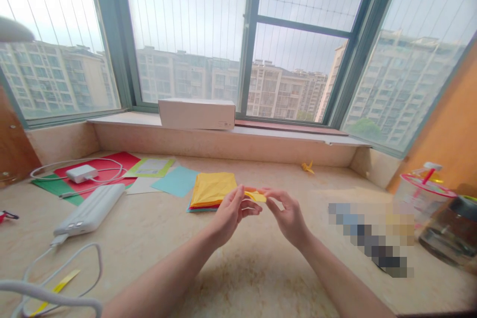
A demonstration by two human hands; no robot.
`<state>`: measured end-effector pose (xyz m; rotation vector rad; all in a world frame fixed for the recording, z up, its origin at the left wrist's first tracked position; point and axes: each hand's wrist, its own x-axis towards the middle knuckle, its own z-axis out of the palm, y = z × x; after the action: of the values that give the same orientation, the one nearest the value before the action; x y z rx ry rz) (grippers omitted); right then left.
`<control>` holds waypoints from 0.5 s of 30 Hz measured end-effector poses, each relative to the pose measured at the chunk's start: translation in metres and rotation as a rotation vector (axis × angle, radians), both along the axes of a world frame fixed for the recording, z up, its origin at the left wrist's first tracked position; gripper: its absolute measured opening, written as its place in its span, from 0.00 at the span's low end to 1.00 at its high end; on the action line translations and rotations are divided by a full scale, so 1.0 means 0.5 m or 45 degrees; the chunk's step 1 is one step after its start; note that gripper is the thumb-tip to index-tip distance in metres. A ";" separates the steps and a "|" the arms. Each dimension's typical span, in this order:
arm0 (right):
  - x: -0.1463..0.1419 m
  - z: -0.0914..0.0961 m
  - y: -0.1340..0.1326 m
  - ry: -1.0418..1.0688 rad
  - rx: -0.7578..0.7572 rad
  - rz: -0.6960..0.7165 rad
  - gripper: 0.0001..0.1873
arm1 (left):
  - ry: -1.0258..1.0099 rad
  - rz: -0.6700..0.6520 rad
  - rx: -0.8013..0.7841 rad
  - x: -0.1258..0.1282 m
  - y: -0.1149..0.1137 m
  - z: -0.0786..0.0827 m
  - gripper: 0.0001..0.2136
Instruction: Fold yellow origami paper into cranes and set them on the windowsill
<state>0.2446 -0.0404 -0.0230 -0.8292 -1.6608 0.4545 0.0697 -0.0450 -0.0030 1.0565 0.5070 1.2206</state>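
Note:
Between my two hands is a small piece of folded yellow paper (256, 196), held a little above the counter. My left hand (235, 208) pinches its left end, with the lower fingers curled beneath. At its right end the thumb and fingertips of my right hand (285, 211) close on it. Part of the paper is hidden by the fingers, so its exact shape is unclear. Just behind my left hand lies a stack of coloured paper (212, 189), yellow on top with red and blue edges below. Farther back at the right sits a yellow folded paper crane (307, 167).
Loose coloured sheets (177, 181), a white charger (82, 174) and a white power bank (91, 208) with cables lie at left. A white box (197, 114) stands on the window ledge. Right, a lidded cup (421, 194) and a dark glass container (450, 231) stand near a blurred patch.

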 end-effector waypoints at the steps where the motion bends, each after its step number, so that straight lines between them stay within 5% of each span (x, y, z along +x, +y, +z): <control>1: 0.002 0.002 0.001 -0.043 0.030 -0.005 0.06 | 0.008 0.018 0.000 0.000 0.001 -0.001 0.21; 11: 0.006 0.005 -0.004 -0.411 0.133 0.057 0.13 | 0.267 0.328 0.118 -0.003 0.009 -0.009 0.11; 15: 0.006 0.005 -0.003 -0.337 0.077 0.121 0.10 | 0.237 0.294 0.101 -0.002 0.007 -0.007 0.10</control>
<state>0.2477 -0.0419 -0.0203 -0.7937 -1.9550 0.3694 0.0686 -0.0417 -0.0066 1.2113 0.7458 1.3602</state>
